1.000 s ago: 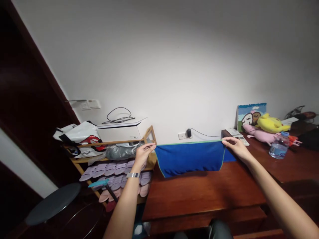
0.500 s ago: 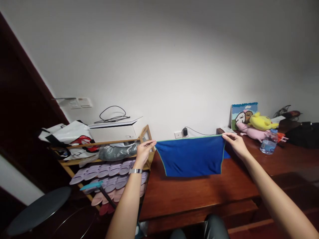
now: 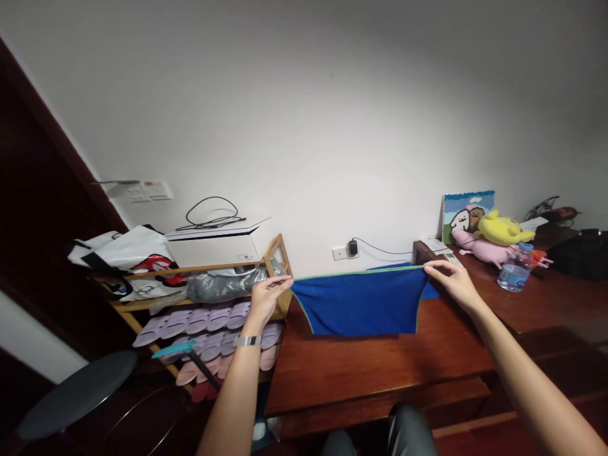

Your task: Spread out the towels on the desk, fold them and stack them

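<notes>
A blue cloth (image 3: 363, 304) with a green edge hangs stretched between my two hands over the wooden table (image 3: 370, 367). My left hand (image 3: 268, 297) pinches its upper left corner between thumb and fingers. The upper right corner is pinched by my right hand (image 3: 449, 278). The lower edge of the cloth hangs at or just above the tabletop; which of the two is hard to tell. Behind the cloth, another blue piece (image 3: 431, 291) shows in part near the right corner.
On the right stand a water bottle (image 3: 515, 269), plush toys (image 3: 503, 229) and a cartoon picture (image 3: 468, 215). A rack of slippers (image 3: 206, 322), with a white box (image 3: 216, 246) on top, is left of the table. A round stool (image 3: 78, 392) stands lower left.
Both hands have come down slightly with the cloth, and my left hand has shifted a little left. More of the blue piece behind the cloth shows above its top edge.
</notes>
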Demonstrator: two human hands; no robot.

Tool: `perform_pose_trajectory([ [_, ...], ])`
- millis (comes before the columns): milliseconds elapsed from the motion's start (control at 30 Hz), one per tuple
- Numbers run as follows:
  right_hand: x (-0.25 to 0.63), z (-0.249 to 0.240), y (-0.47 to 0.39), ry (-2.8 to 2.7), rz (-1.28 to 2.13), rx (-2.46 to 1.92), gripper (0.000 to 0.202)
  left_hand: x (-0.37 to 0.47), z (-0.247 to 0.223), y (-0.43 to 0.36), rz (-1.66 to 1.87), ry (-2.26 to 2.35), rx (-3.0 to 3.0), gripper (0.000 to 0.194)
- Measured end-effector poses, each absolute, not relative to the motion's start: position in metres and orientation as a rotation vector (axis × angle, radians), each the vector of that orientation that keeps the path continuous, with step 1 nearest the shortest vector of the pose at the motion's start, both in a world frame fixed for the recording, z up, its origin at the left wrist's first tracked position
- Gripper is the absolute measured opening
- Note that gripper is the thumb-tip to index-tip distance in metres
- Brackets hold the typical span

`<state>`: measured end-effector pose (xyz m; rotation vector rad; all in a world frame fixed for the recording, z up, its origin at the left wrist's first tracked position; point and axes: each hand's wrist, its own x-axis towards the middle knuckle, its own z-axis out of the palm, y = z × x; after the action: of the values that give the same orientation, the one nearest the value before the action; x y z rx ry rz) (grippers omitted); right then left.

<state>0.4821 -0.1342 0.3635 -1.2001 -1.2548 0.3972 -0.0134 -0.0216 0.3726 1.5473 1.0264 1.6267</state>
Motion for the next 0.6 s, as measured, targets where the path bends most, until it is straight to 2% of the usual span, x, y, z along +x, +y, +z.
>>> perform_pose_trajectory([
  [300, 0.485, 0.347, -0.171, -1.332, 0.346, -1.255, 0.043, -0.043, 0.364, -0.085, 1.565, 1.254, 1.584, 0.039],
  [433, 0.484, 0.31, -0.131, -1.332, 0.442, -1.309, 0.046, -0.041, 0.337, -0.054, 1.498, 1.317, 1.495, 0.043],
  [600, 0.466, 0.224, -0.032, -1.429, 0.557, -1.418, 0.054, -0.041, 0.259, 0.031, 1.286, 1.37, 1.555, 0.05],
])
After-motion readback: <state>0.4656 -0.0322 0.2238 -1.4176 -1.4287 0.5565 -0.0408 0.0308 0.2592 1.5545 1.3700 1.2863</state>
